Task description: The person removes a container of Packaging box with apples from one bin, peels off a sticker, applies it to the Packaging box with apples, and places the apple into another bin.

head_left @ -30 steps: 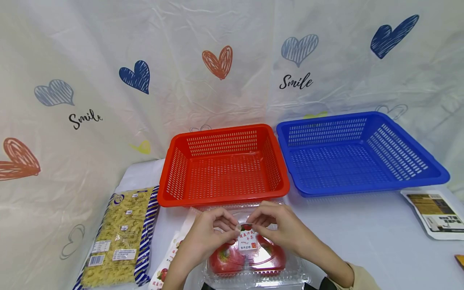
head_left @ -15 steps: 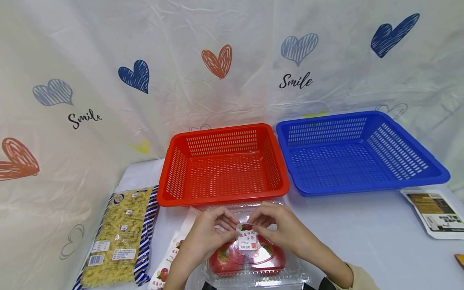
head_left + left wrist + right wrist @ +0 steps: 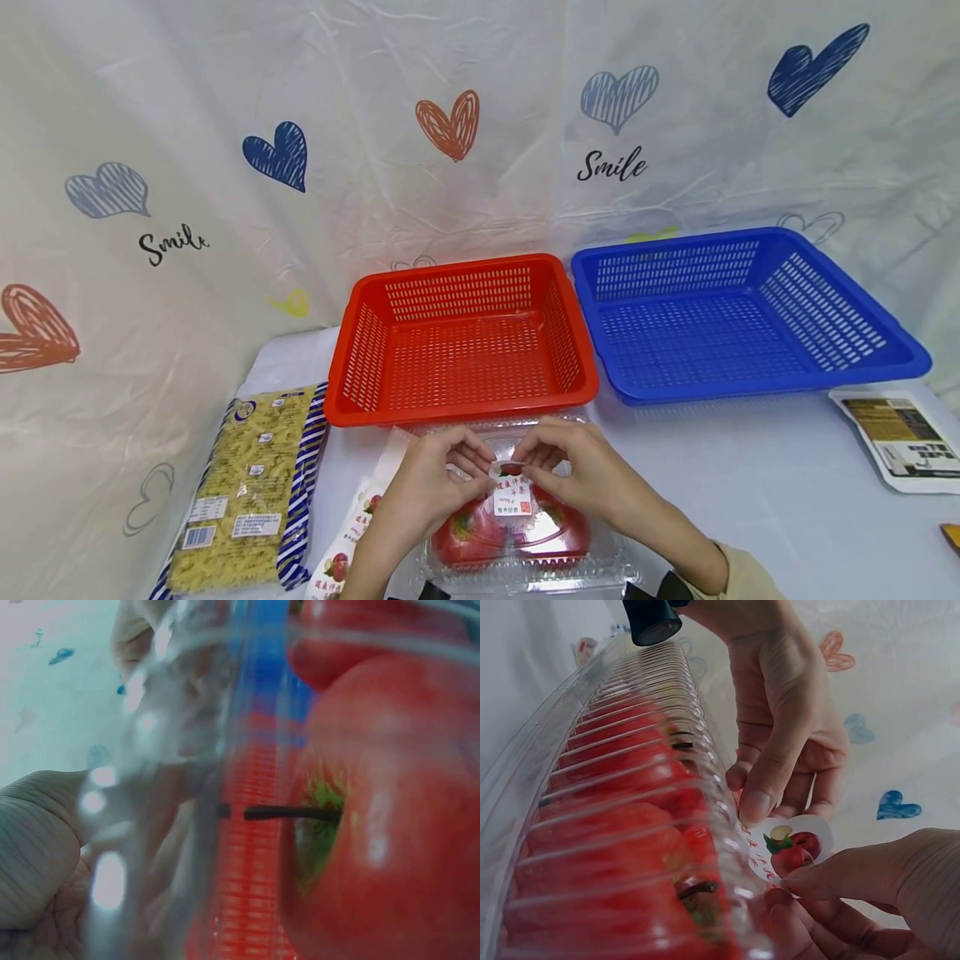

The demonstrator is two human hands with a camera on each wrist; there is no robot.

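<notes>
In the head view a clear plastic clamshell box (image 3: 626,575) with red apples (image 3: 468,537) inside stands at the front of the table. My left hand (image 3: 431,487) pinches the top left edge of a white sticker label (image 3: 513,497) printed with apples and red writing. The label's top right edge is pinched by my right hand (image 3: 581,475). Its lower part lies over the lid; whether it is stuck cannot be told. The right wrist view shows the label (image 3: 802,844) curving up between both hands' fingers. A stemmed apple (image 3: 397,810) fills much of the left wrist view, behind clear plastic.
A red basket (image 3: 461,414) stands right behind the box, with a blue basket (image 3: 750,387) to its right. Left lie a strip of apple labels (image 3: 348,542) and a bag of pasta (image 3: 240,500). A white-edged packet (image 3: 900,442) lies at the right.
</notes>
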